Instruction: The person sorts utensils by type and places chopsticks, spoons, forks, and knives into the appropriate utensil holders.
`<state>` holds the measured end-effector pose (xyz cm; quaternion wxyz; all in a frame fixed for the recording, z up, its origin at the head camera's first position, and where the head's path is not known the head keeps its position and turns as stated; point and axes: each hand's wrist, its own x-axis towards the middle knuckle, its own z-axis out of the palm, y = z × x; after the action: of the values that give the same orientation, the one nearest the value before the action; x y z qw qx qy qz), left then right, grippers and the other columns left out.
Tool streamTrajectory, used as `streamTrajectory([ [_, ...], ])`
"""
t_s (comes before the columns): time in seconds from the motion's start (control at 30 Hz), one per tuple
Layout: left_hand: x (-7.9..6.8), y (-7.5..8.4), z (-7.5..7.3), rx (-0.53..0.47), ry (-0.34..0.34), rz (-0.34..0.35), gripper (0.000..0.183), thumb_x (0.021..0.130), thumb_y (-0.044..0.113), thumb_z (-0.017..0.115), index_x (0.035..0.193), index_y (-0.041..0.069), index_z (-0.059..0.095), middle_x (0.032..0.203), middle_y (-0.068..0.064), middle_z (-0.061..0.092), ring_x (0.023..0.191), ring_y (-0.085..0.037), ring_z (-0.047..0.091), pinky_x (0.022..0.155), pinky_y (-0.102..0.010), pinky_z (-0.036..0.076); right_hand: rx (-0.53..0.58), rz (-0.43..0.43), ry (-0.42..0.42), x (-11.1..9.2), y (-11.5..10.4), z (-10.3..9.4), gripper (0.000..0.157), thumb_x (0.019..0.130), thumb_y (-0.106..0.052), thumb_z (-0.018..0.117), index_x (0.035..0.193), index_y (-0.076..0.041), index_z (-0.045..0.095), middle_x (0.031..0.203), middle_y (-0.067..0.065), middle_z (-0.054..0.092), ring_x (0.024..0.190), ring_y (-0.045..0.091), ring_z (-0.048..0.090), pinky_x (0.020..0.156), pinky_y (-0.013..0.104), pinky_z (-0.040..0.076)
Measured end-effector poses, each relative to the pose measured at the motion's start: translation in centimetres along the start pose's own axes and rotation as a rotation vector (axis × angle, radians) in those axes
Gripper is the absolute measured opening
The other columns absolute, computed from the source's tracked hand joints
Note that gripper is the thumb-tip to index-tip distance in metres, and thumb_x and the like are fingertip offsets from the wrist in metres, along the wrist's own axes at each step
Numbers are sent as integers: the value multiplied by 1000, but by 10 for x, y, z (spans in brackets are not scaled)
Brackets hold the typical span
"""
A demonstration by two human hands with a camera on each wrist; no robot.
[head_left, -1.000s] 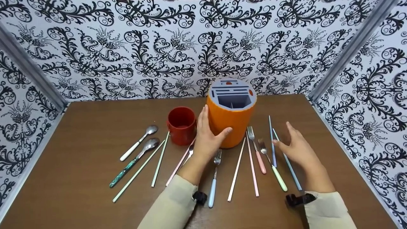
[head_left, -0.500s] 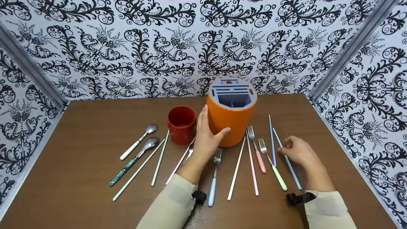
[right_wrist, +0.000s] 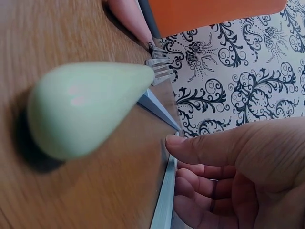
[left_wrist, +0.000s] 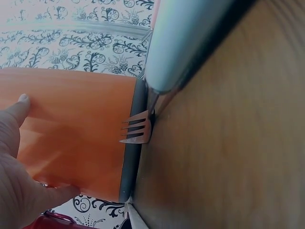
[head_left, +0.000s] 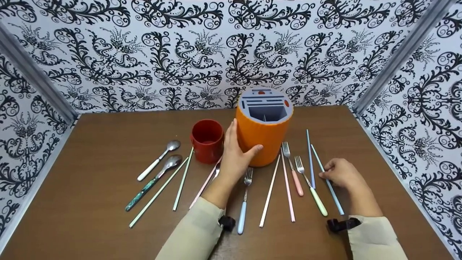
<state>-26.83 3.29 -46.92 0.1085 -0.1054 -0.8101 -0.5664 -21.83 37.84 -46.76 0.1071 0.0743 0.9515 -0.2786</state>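
L hand (head_left: 234,160) spread wide vs. near-left side of upright orange holder (head_left: 263,141), far-mid on table (head_left: 72,216), R hand (head_left: 344,175) narrow, pinching lt-blue chopstick (head_left: 335,198) at right, green-hdl fork (head_left: 318,202) to its left, red cup (head_left: 207,151) just L of holder

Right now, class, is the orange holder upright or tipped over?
Upright: the orange holder stands on the table, its slotted grey top facing up.

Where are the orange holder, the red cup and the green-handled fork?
Orange holder (head_left: 266,135): head view, on its outer side wall.
Red cup (head_left: 207,151): head view, outer front wall.
Green-handled fork (right_wrist: 90,104): right wrist view, handle.
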Motion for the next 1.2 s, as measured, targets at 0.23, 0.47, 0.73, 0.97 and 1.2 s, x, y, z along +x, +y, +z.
streamTrajectory([
  [0.23, 0, 1, 0, 4, 0, 6, 106, 86, 40, 84, 167, 19, 18, 171, -7, 26, 156, -27, 30, 128, -47, 28, 33, 2, -6, -1, -1, 1, 23, 91, -15, 76, 97, 5, 67, 86, 11, 70, 63, 15, 63, 57, 28, 55],
  [0.47, 0, 2, 0, 15, 2, 0, 106, 86, 41, 84, 167, 20, 18, 171, -6, 27, 156, -26, 30, 128, -45, 28, 29, -4, -4, -1, -1, 2, 20, 92, -14, 74, 95, 5, 69, 83, 10, 70, 61, 14, 62, 56, 28, 54],
  [0.73, -1, 1, -1, 21, -1, -10, 106, 86, 42, 84, 167, 22, 17, 171, -5, 26, 156, -26, 30, 128, -46, 29, 33, -7, -14, 0, -1, 3, 17, 92, -13, 71, 94, 4, 69, 80, 10, 69, 60, 14, 60, 56, 30, 52],
  [0.97, -1, 0, -2, 14, -6, -18, 107, 86, 43, 83, 167, 24, 16, 171, -5, 26, 156, -26, 31, 128, -48, 30, 17, -19, -8, 2, 0, 4, 16, 92, -13, 69, 93, 3, 69, 81, 9, 68, 62, 15, 61, 55, 30, 52],
  [1.2, 0, 1, 0, -6, 4, -1, 106, 85, 41, 85, 167, 20, 19, 170, -5, 28, 155, -27, 33, 128, -47, 29, 33, 4, -33, 2, 0, 3, 17, 92, -10, 64, 97, 6, 68, 82, 11, 67, 63, 16, 61, 56, 29, 53],
])
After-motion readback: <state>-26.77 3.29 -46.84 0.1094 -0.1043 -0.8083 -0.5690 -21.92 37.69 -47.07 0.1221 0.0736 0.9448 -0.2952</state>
